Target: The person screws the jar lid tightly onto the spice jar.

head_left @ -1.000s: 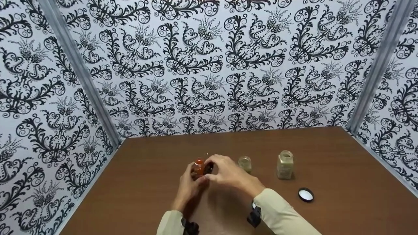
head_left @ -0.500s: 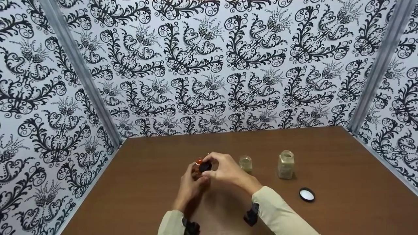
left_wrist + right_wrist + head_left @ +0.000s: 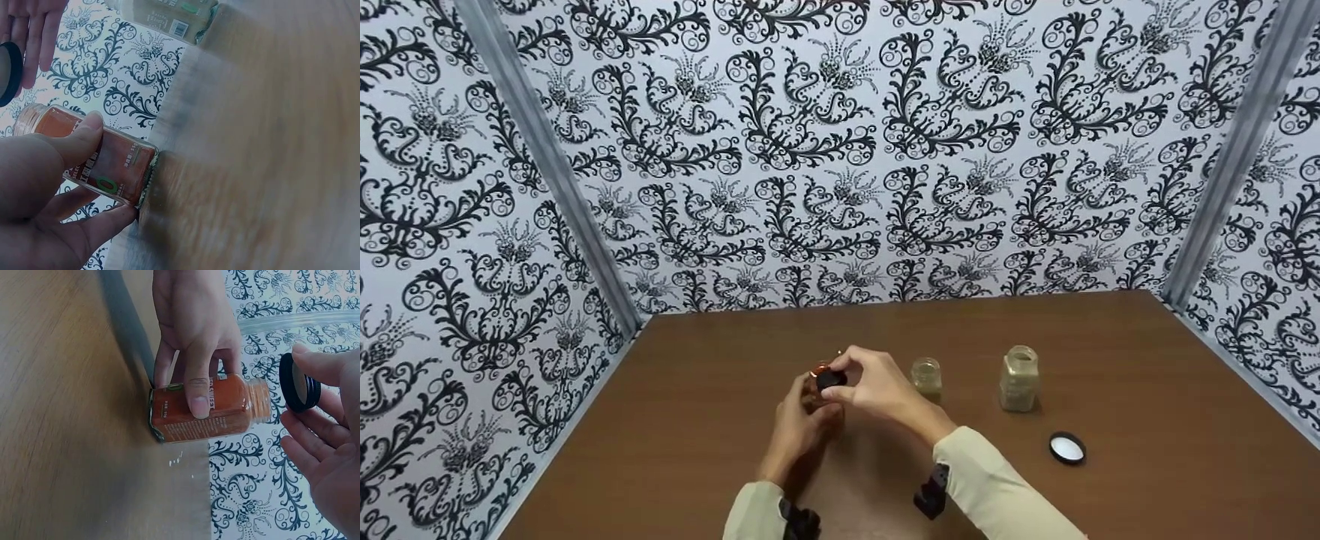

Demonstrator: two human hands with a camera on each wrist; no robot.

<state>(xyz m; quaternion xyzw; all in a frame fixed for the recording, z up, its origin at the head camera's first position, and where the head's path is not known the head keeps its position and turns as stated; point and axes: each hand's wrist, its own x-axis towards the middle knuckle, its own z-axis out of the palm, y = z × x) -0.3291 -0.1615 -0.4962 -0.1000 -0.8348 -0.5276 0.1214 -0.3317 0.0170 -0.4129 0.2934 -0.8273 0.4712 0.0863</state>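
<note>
My left hand [image 3: 795,429] grips a glass spice jar [image 3: 232,405] of orange-red powder, its thumb across the label and its fingers round the other side. The jar stands upright with its threaded mouth uncovered. Between thumb and fingers of my right hand [image 3: 883,391] is a black screw lid [image 3: 290,385], pale on its inside. In the right wrist view the lid is held a short gap above the jar's mouth, slightly tilted, its inner side towards the jar. From the head view the lid covers much of the jar.
To the right stand two uncovered glass jars of greenish-beige powder, a nearer-centre jar [image 3: 927,381] and a farther-right jar [image 3: 1019,381]. Another black lid [image 3: 1067,448] lies on the brown table [image 3: 720,375], white inside up. Patterned walls [image 3: 825,187] enclose the table behind and at the sides.
The lid has moved slightly left and over the jar's mouth, turning so its black top faces the head camera. My left hand keeps its grip on the jar, nearly still.
</note>
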